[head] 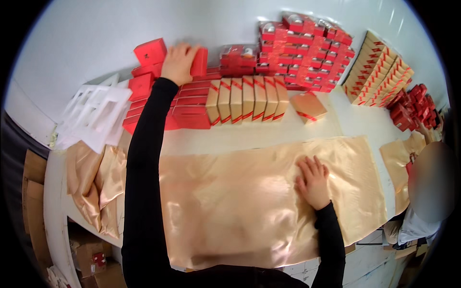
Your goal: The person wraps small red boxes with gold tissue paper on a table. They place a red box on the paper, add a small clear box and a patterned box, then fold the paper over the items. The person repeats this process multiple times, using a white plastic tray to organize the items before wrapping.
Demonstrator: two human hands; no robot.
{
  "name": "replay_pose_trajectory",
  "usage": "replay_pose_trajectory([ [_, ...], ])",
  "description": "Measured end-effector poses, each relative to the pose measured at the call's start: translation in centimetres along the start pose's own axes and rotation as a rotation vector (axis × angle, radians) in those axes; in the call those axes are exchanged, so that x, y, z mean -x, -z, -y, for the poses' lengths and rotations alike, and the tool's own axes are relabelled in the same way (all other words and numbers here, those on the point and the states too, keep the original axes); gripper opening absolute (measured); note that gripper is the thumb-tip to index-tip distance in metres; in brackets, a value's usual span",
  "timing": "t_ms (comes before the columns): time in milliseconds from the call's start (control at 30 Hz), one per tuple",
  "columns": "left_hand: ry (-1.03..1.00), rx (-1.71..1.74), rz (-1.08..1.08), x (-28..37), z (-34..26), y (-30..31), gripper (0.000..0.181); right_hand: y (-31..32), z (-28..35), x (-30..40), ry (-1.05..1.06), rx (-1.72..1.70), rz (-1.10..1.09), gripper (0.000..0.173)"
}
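Observation:
My left hand (179,61) reaches to the back of the table and grips a red box (200,62), fingers over its top. Other red boxes (150,52) are stacked just left of that hand. Below it, several red boxes (191,116) stand packed in rows. My right hand (312,181) lies palm down with spread fingers on a sheet of gold satin cloth (230,201). The cloth is spread flat before me, with light wrinkles near that hand, and hangs over the table's front edge.
Gold boxes with red ribbon (248,100) stand in a row; a single gold box (309,107) lies to their right. Taller stacks of red boxes (306,50) and gold boxes (378,72) line the wall. White foam frames (95,108) and folded satin (97,183) lie left. Another person (421,223) is at right.

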State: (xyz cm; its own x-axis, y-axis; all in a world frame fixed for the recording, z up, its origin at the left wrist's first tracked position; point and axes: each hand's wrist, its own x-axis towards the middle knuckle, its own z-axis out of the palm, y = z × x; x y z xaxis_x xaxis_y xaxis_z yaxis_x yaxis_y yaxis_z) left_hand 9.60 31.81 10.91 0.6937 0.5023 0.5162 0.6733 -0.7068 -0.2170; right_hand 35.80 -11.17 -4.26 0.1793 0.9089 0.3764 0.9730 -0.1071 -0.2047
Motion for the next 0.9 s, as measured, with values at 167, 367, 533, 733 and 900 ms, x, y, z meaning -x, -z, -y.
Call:
replay_pose_trajectory([
  [167,0.301,2.068,-0.140,13.6,-3.7,7.4,0.068,1.4,-0.7,0.4,0.061,0.106,-0.029,0.052],
  [367,0.105,2.706,0.022,31.4,-7.3,5.0,0.075,6.8,11.6,-3.6,0.464,-0.252,-0.044,0.071],
  [533,0.461,2.659,0.343,35.2,-11.1,7.8,0.073,7.4,23.3,-5.6,0.756,-0.513,0.223,0.105],
  [733,0.487,1.588,0.240,35.5,-11.9,11.5,0.055,3.0,22.0,-6.3,0.568,-0.721,0.221,0.111],
  [900,-0.144,0.629,0.355,38.7,-11.6,10.4,0.038,2.3,20.4,-7.0,0.512,-0.504,0.068,0.099],
])
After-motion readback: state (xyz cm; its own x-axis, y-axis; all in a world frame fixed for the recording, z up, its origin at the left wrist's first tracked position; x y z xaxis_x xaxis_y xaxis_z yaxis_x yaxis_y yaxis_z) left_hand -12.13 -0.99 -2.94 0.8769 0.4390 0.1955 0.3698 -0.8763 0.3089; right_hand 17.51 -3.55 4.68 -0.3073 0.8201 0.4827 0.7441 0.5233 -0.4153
